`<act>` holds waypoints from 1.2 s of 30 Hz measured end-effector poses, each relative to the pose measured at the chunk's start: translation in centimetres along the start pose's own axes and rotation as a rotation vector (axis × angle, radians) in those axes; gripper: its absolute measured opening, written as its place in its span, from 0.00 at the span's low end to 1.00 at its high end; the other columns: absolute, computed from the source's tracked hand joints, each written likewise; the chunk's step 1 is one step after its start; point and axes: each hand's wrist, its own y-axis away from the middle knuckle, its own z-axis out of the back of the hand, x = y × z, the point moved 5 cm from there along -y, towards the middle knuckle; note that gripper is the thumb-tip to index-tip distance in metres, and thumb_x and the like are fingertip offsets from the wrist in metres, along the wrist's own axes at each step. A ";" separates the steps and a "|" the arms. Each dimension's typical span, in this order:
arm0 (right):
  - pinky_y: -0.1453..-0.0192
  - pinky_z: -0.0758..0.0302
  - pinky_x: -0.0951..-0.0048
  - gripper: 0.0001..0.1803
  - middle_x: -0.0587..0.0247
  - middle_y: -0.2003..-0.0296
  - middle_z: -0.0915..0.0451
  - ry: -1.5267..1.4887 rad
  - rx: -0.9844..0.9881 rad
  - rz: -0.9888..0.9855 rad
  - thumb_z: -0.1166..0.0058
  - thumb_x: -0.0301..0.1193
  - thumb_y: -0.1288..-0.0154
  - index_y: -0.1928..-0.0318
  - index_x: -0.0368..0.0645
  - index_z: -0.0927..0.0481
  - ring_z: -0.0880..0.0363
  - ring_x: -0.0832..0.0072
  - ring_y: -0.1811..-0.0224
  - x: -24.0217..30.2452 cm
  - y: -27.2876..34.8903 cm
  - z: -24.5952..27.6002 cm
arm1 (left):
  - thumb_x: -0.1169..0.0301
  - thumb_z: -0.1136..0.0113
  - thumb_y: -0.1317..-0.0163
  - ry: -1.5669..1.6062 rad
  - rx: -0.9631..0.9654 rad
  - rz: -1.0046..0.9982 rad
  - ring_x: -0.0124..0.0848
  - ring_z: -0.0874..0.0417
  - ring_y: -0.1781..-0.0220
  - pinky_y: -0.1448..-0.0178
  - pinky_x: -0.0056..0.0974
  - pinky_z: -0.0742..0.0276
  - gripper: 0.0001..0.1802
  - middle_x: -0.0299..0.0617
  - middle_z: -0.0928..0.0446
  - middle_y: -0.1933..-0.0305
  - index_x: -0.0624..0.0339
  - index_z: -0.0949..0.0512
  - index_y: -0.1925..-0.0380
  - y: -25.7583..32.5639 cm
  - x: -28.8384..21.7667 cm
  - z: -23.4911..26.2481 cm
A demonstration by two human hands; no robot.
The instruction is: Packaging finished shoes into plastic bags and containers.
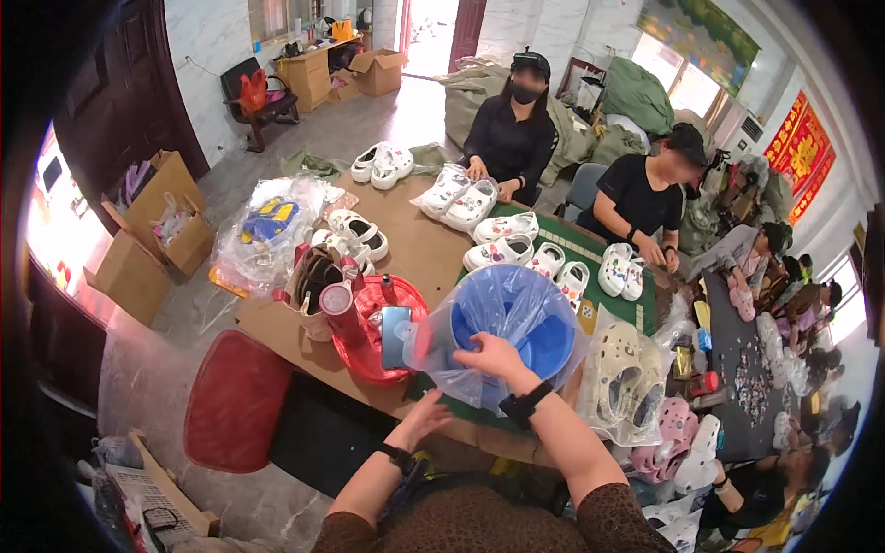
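My right hand point(490, 356) reaches into a clear plastic bag point(502, 313) that holds blue clog shoes point(544, 343), and its fingers grip the bag's opening. A black band sits on that wrist. My left hand point(422, 417) is lower, at the near table edge, with fingers apart and nothing in it. A phone point(395, 336) lies just left of the bag on a red basket point(373, 355).
White clogs point(502, 238) lie in pairs on the brown and green table point(419, 249). Beige and pink clogs point(636, 378) are bagged to my right. Other people sit across the table and at the right. A red stool point(235, 401) and cardboard boxes point(152, 235) stand on the left.
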 end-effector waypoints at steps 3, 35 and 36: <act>0.55 0.21 0.61 0.36 0.53 0.64 0.16 0.518 0.141 -0.020 0.35 0.59 0.61 0.60 0.42 0.16 0.16 0.60 0.59 2.3 -0.2 -1.9 | 0.50 0.47 0.34 0.134 0.179 -0.033 0.35 0.27 0.41 0.38 0.46 0.30 0.29 0.41 0.27 0.43 0.49 0.35 0.37 -2.3 -0.2 -1.3; 0.51 0.25 0.74 0.20 0.63 0.60 0.17 -0.992 0.067 -0.120 0.32 0.27 0.46 0.53 0.35 0.19 0.20 0.77 0.58 -3.2 34.7 11.5 | 0.72 0.46 0.32 0.473 -0.093 -0.963 0.32 0.20 0.51 0.43 0.37 0.26 0.11 0.42 0.20 0.53 0.66 0.24 0.53 19.7 1.4 8.2; 0.49 0.25 0.74 0.20 0.63 0.58 0.17 -1.028 0.089 -0.105 0.32 0.25 0.47 0.52 0.35 0.20 0.20 0.77 0.57 -4.1 35.9 11.4 | 0.74 0.46 0.33 0.529 -0.104 -0.961 0.33 0.21 0.50 0.42 0.38 0.26 0.11 0.42 0.21 0.53 0.66 0.25 0.52 20.8 2.1 8.8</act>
